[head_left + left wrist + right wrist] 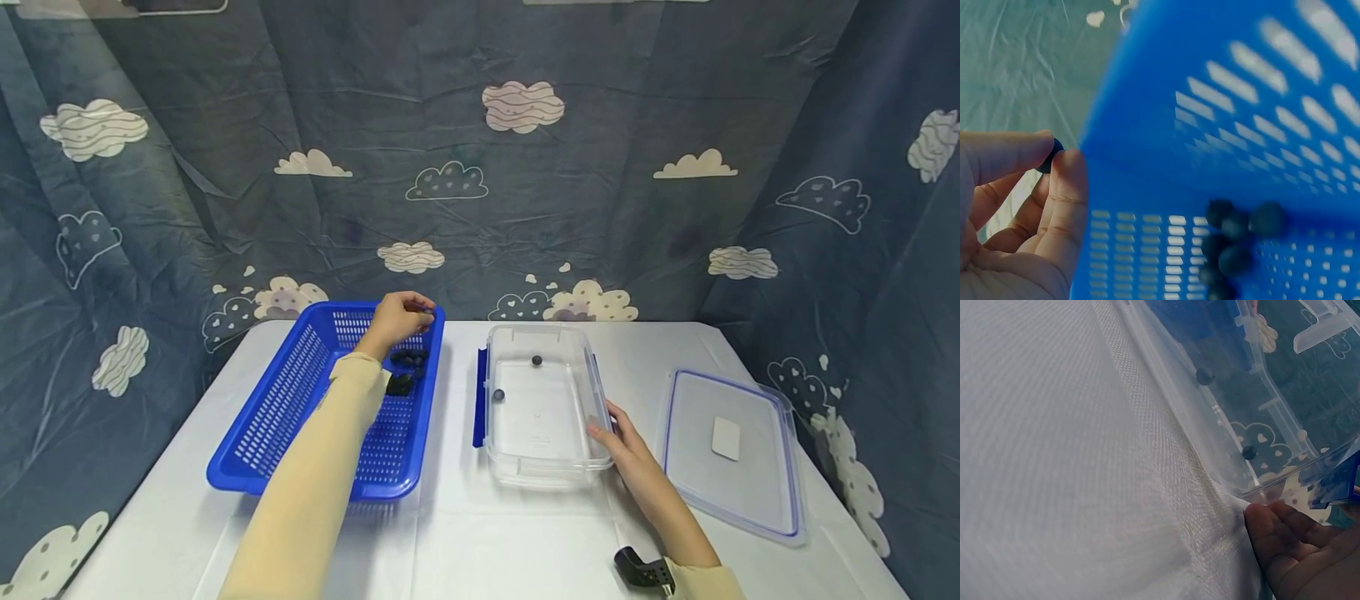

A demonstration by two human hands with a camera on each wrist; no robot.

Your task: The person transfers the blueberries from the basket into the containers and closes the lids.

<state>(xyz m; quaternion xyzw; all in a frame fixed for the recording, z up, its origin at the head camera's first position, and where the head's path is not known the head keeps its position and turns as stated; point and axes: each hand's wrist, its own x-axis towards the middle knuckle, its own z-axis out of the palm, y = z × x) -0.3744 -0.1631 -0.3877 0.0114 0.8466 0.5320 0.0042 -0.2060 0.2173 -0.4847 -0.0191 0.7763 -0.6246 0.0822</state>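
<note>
Over the far right corner of a blue slotted plastic basket (225,477), my left hand (397,322) pinches a small dark blueberry (1049,160) between thumb and fingertip. Several more blueberries (1235,259) lie bunched on the basket floor beneath it. My right hand (628,446) grips the near right side of a clear plastic box (543,421), thumb over its rim and fingers outside. Inside that box are two separate blueberries, one farther back (537,360) and one by the left wall (498,395).
To the right lies a flat clear lid (693,450) with a blue seal and a white patch (725,438). A blue latch flap (480,398) sticks out from the box's left side. White cloth (465,542) covers the table, and a cloud-patterned curtain (600,242) hangs behind.
</note>
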